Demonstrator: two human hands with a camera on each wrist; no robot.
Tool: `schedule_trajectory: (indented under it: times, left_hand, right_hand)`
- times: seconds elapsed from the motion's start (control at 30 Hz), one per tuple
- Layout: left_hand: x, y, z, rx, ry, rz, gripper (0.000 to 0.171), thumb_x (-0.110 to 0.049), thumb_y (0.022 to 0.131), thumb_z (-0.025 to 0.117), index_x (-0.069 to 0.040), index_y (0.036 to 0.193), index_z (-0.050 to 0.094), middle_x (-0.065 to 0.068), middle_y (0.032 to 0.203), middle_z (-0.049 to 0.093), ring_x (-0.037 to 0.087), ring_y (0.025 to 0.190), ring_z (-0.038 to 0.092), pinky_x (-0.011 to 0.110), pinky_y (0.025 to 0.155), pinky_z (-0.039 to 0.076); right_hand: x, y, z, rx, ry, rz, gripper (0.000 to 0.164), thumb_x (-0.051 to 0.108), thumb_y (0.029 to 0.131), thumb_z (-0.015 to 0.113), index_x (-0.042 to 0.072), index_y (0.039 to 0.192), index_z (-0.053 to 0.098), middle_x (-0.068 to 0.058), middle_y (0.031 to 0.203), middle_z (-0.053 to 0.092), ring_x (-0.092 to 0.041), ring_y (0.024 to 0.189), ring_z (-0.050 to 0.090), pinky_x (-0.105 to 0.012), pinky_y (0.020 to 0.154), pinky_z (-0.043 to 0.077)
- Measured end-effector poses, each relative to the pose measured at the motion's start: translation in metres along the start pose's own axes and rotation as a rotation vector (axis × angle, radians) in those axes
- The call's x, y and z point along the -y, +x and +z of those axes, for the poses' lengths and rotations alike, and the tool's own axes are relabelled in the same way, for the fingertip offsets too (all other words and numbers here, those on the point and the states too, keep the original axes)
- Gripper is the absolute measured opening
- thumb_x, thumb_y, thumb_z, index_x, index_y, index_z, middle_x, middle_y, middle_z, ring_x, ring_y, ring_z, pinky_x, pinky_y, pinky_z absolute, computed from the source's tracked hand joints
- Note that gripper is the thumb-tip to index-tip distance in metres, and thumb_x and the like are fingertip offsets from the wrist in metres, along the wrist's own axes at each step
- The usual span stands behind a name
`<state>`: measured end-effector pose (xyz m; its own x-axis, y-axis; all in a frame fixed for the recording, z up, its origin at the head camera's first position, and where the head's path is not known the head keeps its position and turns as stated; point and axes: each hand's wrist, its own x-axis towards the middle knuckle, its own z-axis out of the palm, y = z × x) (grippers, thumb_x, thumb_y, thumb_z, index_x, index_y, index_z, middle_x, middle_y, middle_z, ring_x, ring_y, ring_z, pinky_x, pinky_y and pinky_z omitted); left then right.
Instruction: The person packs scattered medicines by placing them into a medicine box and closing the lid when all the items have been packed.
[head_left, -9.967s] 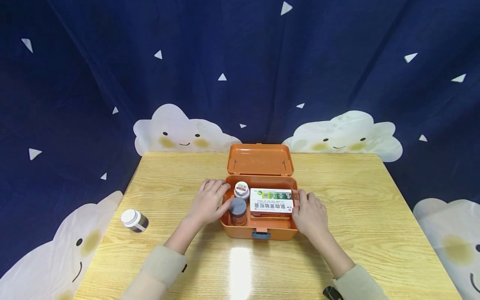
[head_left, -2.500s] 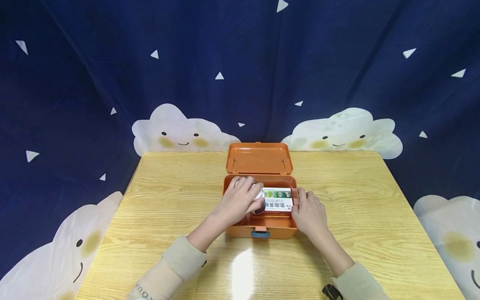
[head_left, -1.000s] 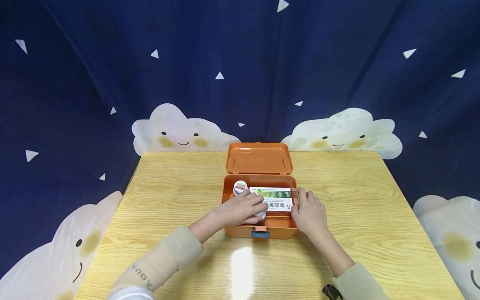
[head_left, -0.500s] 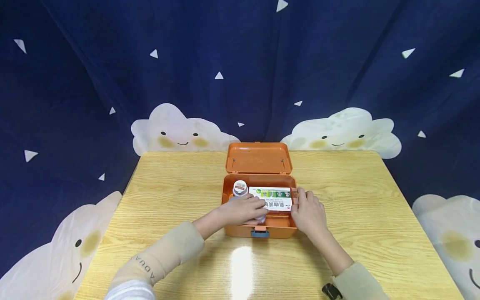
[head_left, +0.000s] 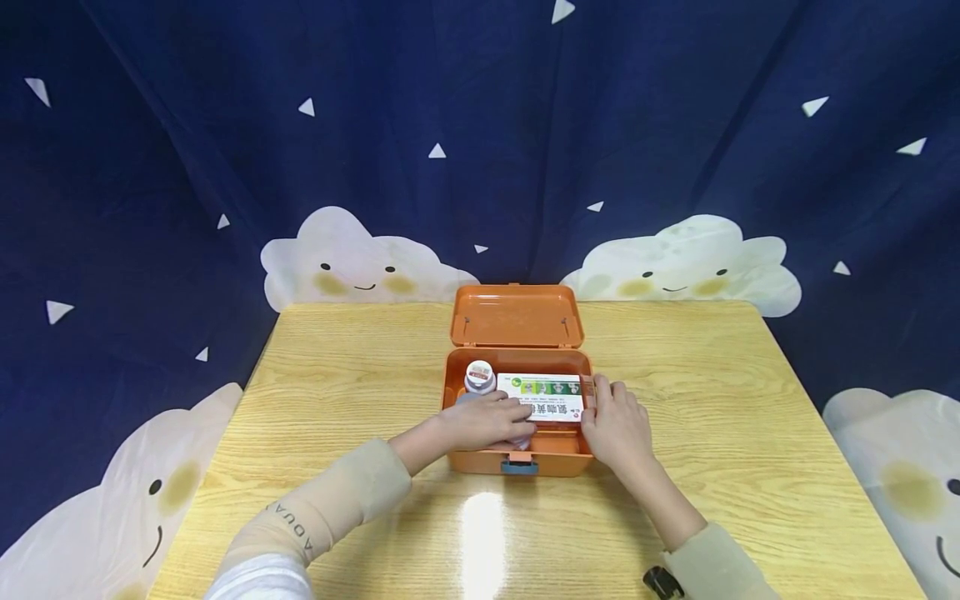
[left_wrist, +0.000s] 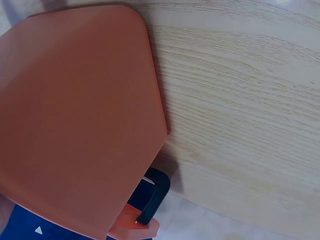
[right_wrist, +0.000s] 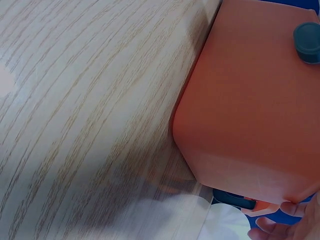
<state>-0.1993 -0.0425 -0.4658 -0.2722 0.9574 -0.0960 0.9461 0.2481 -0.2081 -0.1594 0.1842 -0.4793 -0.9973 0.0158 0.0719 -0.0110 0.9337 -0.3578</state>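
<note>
An orange medicine box (head_left: pixel 555 462) stands on the wooden table with its lid (head_left: pixel 517 317) raised. My left hand (head_left: pixel 480 421) reaches over its front wall and holds a white-capped pill bottle (head_left: pixel 521 442), mostly hidden under the fingers, low in the box. Behind that hand stands another white-capped bottle (head_left: pixel 480 375); a grey cap (head_left: pixel 471 397) shows at the hand's edge. A white medicine carton (head_left: pixel 551 397) lies face up beside them, partly overlapped by the left fingertips. My right hand (head_left: pixel 621 425) grips the box's right wall; its fingers (right_wrist: pixel 272 226) show at the rim in the right wrist view.
The wooden table (head_left: pixel 720 400) spreads out on both sides of the box. A blue latch (head_left: pixel 519 468) sits on the box front, and a dark carry handle (left_wrist: pixel 159 195) shows in the left wrist view. A dark blue curtain (head_left: pixel 510 100) with clouds hangs behind.
The white-capped bottle from the table's left was carried into the box by my left hand, then lowered toward the front. Lately the left hand has shifted only slightly; the right stays on the wall.
</note>
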Motion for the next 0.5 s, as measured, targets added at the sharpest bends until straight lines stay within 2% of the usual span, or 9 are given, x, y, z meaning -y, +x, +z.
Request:
schedule_trajectory:
  times: [0.23,0.5]
  left_hand:
    - [-0.0010,0.0005,0.0006,0.040,-0.002,-0.003,0.030,-0.027,0.095,0.042,-0.024,0.123,0.052,-0.001,0.130,0.049,0.014,0.115,0.046,0.030,0.098,0.035]
    - [-0.0005,0.0007,0.0028,0.054,-0.004,0.001,0.032,-0.024,0.094,0.043,-0.025,0.125,0.051,0.000,0.132,0.048,0.015,0.120,0.045,0.032,0.099,0.034]
  right_hand:
    - [0.0001,0.0002,-0.0002,-0.004,0.003,-0.001,0.048,0.017,0.083,0.049,-0.001,0.127,0.040,-0.025,0.108,0.049,-0.041,0.097,0.048,-0.054,0.079,0.037]
    - [0.0006,-0.0002,-0.0009,-0.001,0.003,-0.001,0.048,0.017,0.084,0.049,-0.001,0.127,0.040,-0.026,0.109,0.049,-0.041,0.098,0.048,-0.054,0.079,0.037]
